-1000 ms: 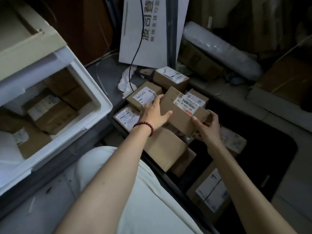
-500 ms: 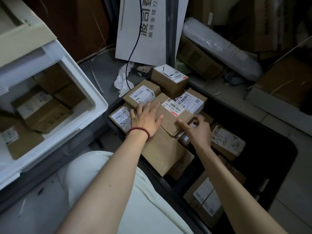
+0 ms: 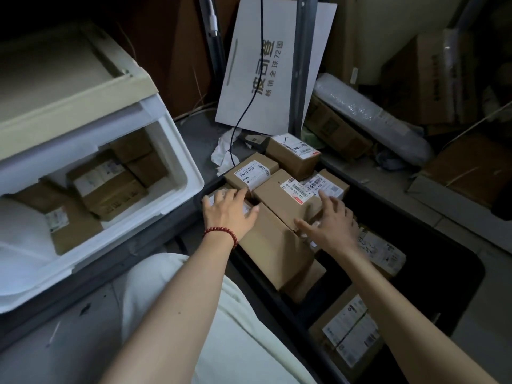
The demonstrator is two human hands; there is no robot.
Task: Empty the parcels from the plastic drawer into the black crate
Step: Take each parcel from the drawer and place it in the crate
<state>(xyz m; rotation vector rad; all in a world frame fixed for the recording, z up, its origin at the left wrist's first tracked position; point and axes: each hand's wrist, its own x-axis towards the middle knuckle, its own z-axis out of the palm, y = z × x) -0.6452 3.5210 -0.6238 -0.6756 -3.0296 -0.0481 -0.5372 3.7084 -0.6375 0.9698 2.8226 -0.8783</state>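
Over black crate: labelled parcel now set down; left hand, right hand released, fingers spread wide.

We see brown cardboard parcels bearing white labels striped with black barcodes, a black plastic crate, a white plastic drawer, and a red beaded bracelet on our left wrist.

The room is dim, with the white plastic drawer and the leaning white board catching most of the light. The black crate sinks into deep shadow, the corners darken, and straight edges bow near the borders.
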